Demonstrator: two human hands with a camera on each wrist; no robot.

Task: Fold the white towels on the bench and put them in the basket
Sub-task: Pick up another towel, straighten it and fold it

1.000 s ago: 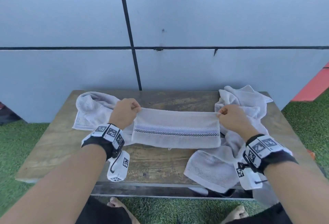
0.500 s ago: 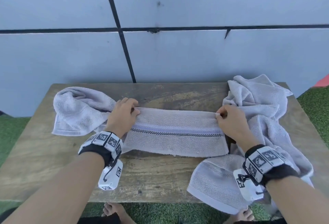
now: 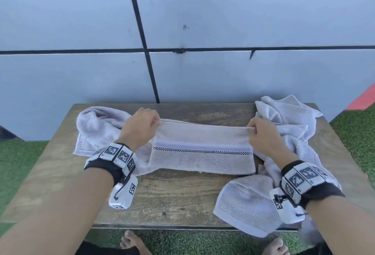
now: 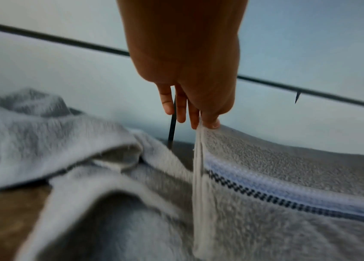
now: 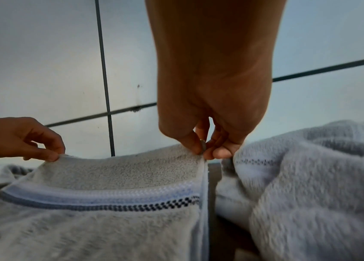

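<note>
A folded white towel (image 3: pixel 203 149) with a checked stripe lies across the middle of the wooden bench (image 3: pixel 172 198). My left hand (image 3: pixel 142 127) pinches its far left corner, and my right hand (image 3: pixel 261 135) pinches its far right corner. The left wrist view shows the left hand (image 4: pixel 205 121) with thumb and forefinger closed on the towel (image 4: pixel 288 176) edge. In the right wrist view the right hand (image 5: pixel 208 150) pinches the towel (image 5: pixel 109 176) corner. No basket is in view.
A crumpled white towel (image 3: pixel 97 129) lies at the bench's far left. A larger heap of white towels (image 3: pixel 290 133) covers the right side and hangs over the front edge. A tiled wall stands behind the bench. Green turf surrounds it, and bare feet show below.
Both hands have carried the pinched far edge of the towel a little farther from me and the towel lies flatter on the bench. My head view has shifted.
</note>
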